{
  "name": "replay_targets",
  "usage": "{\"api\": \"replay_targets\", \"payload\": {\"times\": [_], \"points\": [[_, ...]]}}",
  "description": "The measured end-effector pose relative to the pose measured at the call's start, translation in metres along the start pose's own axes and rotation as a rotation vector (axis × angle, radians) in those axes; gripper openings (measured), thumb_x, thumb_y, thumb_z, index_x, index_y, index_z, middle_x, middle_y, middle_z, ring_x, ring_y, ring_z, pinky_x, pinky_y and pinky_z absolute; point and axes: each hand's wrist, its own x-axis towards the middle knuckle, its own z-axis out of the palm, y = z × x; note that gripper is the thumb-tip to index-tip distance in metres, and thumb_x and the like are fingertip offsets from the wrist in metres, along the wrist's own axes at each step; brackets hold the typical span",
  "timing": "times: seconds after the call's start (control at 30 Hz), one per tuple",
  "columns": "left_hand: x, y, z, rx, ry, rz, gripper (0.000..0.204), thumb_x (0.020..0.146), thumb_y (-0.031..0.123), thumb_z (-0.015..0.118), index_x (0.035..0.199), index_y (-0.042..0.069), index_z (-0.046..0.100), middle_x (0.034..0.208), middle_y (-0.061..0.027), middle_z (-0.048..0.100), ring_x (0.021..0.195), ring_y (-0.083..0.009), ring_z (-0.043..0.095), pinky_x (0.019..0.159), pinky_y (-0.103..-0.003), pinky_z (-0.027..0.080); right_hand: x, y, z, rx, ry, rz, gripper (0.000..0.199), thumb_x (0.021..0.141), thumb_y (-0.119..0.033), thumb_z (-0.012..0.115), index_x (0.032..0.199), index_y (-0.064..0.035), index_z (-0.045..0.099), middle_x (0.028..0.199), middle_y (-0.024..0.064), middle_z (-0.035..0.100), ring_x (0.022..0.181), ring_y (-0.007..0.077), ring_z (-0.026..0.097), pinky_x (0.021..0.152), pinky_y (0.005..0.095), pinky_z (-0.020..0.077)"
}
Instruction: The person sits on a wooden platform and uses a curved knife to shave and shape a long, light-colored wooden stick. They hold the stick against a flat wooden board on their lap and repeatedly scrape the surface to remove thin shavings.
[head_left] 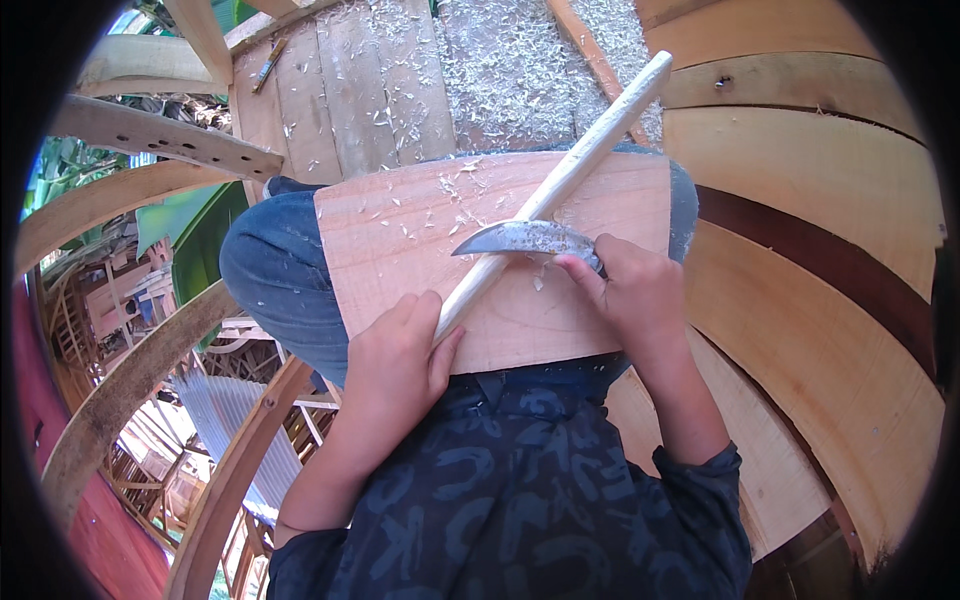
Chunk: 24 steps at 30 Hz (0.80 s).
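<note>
Left hand (pixel 395 345), lower left of centre, closed round lower end of pale stick (pixel 569 175), slanting up-right over board (pixel 390 240). Curved knife (pixel 520 237) across stick, mid-frame. Right hand (pixel 638 285), right of centre, gripping knife. Apparently shaving; next stroke likely needs steady stick.

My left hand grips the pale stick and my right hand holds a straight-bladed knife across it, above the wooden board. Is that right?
Not quite: the head view shows a curved-bladed knife in your right hand, not a straight-bladed one. The rest is right.
</note>
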Motion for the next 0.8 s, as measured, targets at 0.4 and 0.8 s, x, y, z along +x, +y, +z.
{"api": "replay_targets", "payload": {"times": [0.4, 0.8], "points": [[-0.001, 0.003, 0.004, 0.018, 0.005, -0.029, 0.027, 0.084, 0.018, 0.070, 0.089, 0.001, 0.051, 0.078, -0.0213, 0.055, 0.075, -0.0439, 0.059, 0.063, -0.047, 0.046, -0.006, 0.002, 0.002, 0.067, 0.049, 0.019, 0.051, 0.089, -0.051, 0.063, 0.067, -0.0051, 0.061, 0.058, 0.0150, 0.060, 0.054, 0.0331, 0.063, 0.049, 0.0404, 0.0491], [-0.006, 0.003, 0.007, 0.103, -0.002, -0.022, 0.026, 0.084, 0.017, 0.069, 0.094, 0.001, 0.051, 0.081, -0.0177, 0.054, 0.074, -0.0388, 0.060, 0.064, -0.046, 0.049, 0.021, 0.057, -0.020, -0.021, 0.145, 0.323, 0.055, 0.091, -0.054, 0.058, 0.069, -0.0039, 0.064, 0.059, 0.0165, 0.062, 0.055, 0.0338, 0.064, 0.050, 0.0415, 0.0497]]}}
